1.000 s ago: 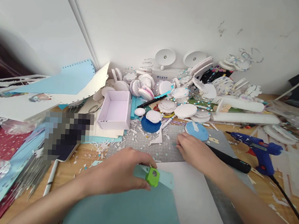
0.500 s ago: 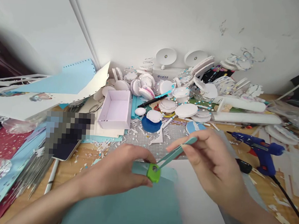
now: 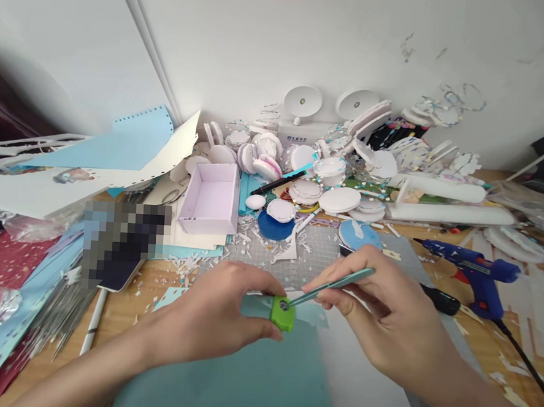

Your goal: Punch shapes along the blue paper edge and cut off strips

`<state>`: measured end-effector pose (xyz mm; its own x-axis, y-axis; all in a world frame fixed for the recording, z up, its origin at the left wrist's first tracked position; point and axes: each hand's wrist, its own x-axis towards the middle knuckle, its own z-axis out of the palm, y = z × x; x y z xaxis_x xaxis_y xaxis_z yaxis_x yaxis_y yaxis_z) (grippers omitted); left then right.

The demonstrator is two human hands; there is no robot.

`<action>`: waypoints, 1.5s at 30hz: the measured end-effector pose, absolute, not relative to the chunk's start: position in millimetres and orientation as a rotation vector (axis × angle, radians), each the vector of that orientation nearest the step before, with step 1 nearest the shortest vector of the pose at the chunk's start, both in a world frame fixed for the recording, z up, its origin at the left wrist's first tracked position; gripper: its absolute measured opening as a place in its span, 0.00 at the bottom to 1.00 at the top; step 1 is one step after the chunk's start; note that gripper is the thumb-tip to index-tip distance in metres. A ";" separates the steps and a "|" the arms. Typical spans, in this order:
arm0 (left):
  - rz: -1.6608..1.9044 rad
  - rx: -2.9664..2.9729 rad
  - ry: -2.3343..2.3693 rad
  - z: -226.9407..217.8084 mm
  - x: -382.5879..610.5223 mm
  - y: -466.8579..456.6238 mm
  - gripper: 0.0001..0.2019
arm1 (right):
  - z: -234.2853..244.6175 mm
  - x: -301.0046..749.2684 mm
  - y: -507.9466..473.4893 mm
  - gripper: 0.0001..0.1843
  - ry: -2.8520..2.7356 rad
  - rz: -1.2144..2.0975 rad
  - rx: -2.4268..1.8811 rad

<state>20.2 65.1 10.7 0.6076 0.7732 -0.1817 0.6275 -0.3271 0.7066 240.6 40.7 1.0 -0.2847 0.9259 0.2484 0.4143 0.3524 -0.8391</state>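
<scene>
My left hand [image 3: 222, 308] pinches a small lime-green craft punch [image 3: 285, 320] between thumb and fingers, its round metal die facing up. Teal tweezers [image 3: 341, 284] sit in the grip of my right hand [image 3: 380, 311], their prongs close together and their tips at the die. Whether the tips hold a paper scrap is too small to tell. Below both hands lies a teal sheet [image 3: 238, 379], and a white sheet [image 3: 363, 375] lies on its right.
A pale lilac box [image 3: 210, 193] stands behind my left hand, near a phone [image 3: 118, 271]. White foam discs [image 3: 339, 200] and paper scraps crowd the back. To the right lies a blue glue gun [image 3: 475, 271] with its cord. A grey cutting mat [image 3: 250, 251] shows through the litter.
My right hand has lowered and tilted the tweezers flatter, and their prongs have come closer together. The punch has shifted slightly to the right in my left hand.
</scene>
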 end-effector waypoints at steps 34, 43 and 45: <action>0.199 2.068 1.041 6.4 17.9 60.4 0.10 | -5.0 266.3 75.2 0.05 -1.699 0.667 -1.268; 0.183 1.967 1.105 3.5 16.1 65.1 0.15 | -46.5 279.0 89.0 0.04 -2.285 0.136 -1.437; 0.171 1.979 1.117 2.0 17.8 63.8 0.16 | -38.6 270.4 75.0 0.09 -2.268 0.265 -1.310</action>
